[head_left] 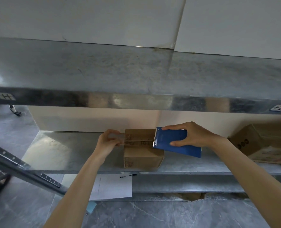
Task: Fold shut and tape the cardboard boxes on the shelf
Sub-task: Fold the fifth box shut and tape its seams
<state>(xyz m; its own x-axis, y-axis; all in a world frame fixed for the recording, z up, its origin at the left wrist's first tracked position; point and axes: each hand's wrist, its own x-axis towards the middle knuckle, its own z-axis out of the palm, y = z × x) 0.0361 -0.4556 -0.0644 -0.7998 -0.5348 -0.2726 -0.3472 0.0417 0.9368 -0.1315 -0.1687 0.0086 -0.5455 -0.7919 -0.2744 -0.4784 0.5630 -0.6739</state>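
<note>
Left hand [107, 142] pinches tape [136, 140] across box [143, 157]; right hand [194, 135] grips blue dispenser [171, 135]

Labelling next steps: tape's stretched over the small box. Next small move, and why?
Probably lower the tape onto the box and press its free end down over the left edge. The left hand pinches that end just past the box, the right hand grips the blue dispenser at the opposite side, and the strip spans the closed flaps.
</note>
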